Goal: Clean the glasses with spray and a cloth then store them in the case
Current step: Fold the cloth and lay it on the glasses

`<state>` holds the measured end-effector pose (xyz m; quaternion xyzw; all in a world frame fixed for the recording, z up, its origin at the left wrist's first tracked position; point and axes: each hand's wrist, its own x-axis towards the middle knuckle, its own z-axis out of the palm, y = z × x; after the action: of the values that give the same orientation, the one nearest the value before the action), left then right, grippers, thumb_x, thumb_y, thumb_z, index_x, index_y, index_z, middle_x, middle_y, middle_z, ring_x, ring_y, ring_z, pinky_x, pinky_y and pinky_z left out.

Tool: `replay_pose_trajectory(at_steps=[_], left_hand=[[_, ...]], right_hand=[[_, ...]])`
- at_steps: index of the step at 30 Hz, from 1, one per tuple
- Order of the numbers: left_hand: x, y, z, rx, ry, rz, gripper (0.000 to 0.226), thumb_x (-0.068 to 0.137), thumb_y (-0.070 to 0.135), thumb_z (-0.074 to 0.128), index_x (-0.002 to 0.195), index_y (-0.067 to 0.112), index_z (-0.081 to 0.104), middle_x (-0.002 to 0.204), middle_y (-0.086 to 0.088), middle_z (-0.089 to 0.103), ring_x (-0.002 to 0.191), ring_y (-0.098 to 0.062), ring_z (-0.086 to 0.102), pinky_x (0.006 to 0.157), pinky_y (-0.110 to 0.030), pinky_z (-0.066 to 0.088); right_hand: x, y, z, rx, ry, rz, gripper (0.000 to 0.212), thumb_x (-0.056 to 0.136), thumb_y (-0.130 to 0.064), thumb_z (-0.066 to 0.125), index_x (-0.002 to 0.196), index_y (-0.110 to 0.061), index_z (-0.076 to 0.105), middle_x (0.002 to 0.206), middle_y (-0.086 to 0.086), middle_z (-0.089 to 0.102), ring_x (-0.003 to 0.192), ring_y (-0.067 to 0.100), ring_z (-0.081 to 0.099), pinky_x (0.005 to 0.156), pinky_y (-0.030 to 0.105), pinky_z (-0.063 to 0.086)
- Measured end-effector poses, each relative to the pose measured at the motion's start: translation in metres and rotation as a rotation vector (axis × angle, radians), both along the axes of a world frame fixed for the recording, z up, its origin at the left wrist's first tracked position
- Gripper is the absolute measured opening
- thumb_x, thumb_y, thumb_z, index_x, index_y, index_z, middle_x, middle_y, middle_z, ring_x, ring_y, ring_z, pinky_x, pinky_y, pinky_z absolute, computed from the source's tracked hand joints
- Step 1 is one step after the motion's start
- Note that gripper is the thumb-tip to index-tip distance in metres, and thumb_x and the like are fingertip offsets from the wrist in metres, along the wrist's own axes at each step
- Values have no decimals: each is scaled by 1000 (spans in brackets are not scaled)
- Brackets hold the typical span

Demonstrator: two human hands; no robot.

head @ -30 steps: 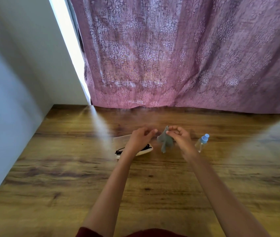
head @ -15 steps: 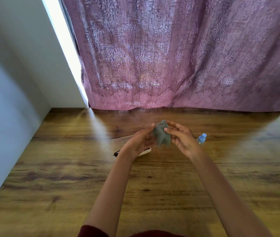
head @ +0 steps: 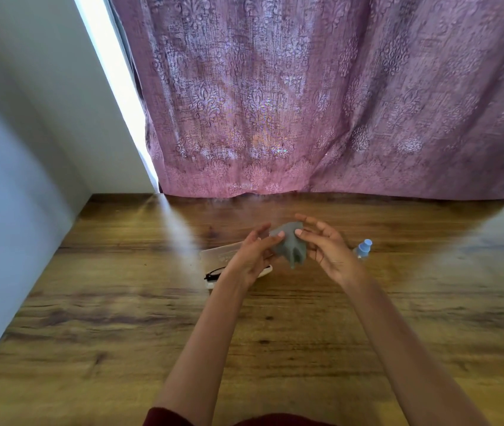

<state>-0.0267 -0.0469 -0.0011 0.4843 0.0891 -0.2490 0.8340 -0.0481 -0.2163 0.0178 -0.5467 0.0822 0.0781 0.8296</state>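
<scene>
A small grey cloth hangs crumpled in the air between my two hands. My left hand pinches its left edge and my right hand pinches its top right edge. Below my left hand lies an open white glasses case on the wooden table. Black glasses rest in the case, mostly hidden by my left wrist. A small spray bottle with a light blue cap stands just right of my right hand.
A purple patterned curtain hangs along the table's far edge. A pale wall closes the left side, with a bright strip of window light next to the curtain.
My left hand rose from the case and took hold of the cloth, which only my right hand held before. Both hands now spread it apart a little higher above the table.
</scene>
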Motion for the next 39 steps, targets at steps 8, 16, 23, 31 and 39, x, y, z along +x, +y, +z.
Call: replay_pose_trajectory(at_steps=[8, 16, 23, 31, 39], left_hand=[[-1, 4, 1, 55, -225, -36, 82, 83, -8, 62, 148, 25, 23, 119, -11, 63, 99, -21, 67, 71, -32, 58], [-1, 7, 1, 231, -348, -33, 78, 84, -2, 66, 145, 30, 29, 108, -11, 66, 91, -19, 69, 68, -28, 57], [1, 9, -2, 302, -343, 3, 73, 86, 4, 66, 143, 30, 29, 101, -15, 66, 85, -21, 68, 62, -26, 54], [1, 12, 1, 373, -383, 30, 69, 85, 0, 64, 140, 30, 35, 103, -15, 68, 91, -21, 68, 67, -27, 54], [-6, 17, 18, 357, -688, 106, 59, 89, -15, 41, 132, 26, 43, 89, -1, 64, 80, -11, 62, 65, -19, 51]], right_hand=[[-1, -2, -1, -67, 16, 7, 49, 79, 3, 68, 121, -22, 61, 114, 7, 70, 102, 24, 68, 71, 31, 60], [0, 0, -3, -107, 80, -17, 47, 75, -4, 74, 119, -18, 62, 107, 10, 72, 95, 23, 71, 70, 30, 59], [4, 2, -8, 16, 309, -3, 30, 78, -1, 73, 107, -2, 65, 102, 15, 73, 86, 19, 72, 64, 22, 58], [2, 3, -11, 94, 330, 89, 30, 78, -2, 72, 108, 0, 67, 98, 14, 73, 86, 20, 72, 65, 24, 58], [1, 18, 5, -193, -118, 17, 27, 89, 14, 49, 80, -4, 67, 78, -3, 73, 77, 7, 69, 64, 18, 54]])
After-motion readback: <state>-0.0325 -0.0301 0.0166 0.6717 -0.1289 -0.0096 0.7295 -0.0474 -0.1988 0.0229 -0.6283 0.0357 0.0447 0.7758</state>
